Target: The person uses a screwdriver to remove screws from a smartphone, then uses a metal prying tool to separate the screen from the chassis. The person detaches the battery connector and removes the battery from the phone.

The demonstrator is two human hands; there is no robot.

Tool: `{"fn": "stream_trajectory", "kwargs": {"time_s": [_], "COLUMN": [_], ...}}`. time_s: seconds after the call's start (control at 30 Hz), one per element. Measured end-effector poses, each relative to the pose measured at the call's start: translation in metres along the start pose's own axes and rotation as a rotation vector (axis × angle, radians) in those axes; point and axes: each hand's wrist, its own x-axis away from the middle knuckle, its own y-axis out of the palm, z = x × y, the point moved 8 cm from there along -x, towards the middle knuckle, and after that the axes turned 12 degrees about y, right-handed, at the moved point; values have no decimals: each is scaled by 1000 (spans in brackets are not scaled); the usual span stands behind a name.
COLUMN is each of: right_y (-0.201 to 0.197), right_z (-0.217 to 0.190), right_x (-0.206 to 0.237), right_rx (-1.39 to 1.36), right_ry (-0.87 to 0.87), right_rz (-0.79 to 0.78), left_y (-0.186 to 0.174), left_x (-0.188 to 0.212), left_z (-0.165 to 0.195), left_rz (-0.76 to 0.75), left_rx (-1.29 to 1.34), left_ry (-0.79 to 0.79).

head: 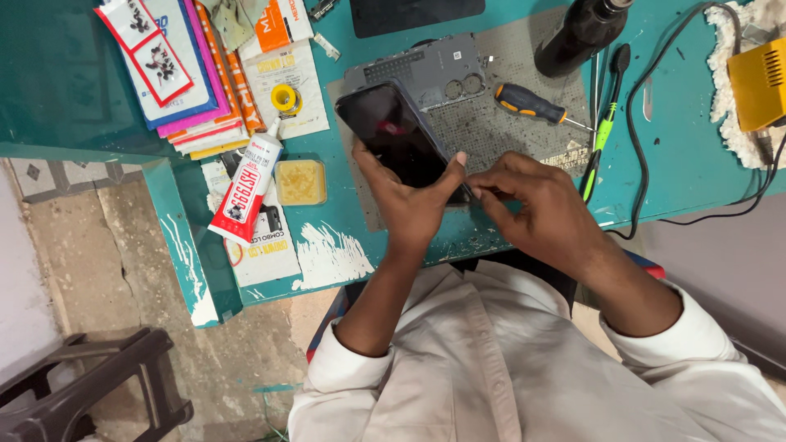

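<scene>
The left hand (405, 205) grips a dark phone (397, 135), fingers curled round its lower end, holding it tilted above the grey mat (508, 123) on the green desk (65, 82). The right hand (532, 205) pinches its fingers together at the phone's bottom corner. A screwdriver (532, 104) lies just beyond, a glue tube (247, 190) off to the left.

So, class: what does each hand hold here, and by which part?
The left hand grips the dark phone by its lower end, thumb on the right edge. The right hand pinches at the phone's lower right corner; whether it holds a tool cannot be told.
</scene>
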Motion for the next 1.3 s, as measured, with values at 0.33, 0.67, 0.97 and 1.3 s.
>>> {"fn": "stream_trajectory", "kwargs": {"time_s": [0.33,0.67,0.97,1.3], "right_y": [-1,-18,-13,-1], "right_z": [-7,-13,2,9], "right_x": [-8,-3,-63,-96], "right_rx": [-101,-85,277,219], "right_ry": [33,-18,-201,-199], "right_rz": [-1,165,423,392], "left_y": [-13,-20,-40,-34], "left_x": [-8,-8,14,27], "left_z": [-5,-10,-29,-22], "left_rz": [46,62,88,23], "left_rx": [-59,14,201,462], "left_ry": [-82,-72,-269,-323]}}
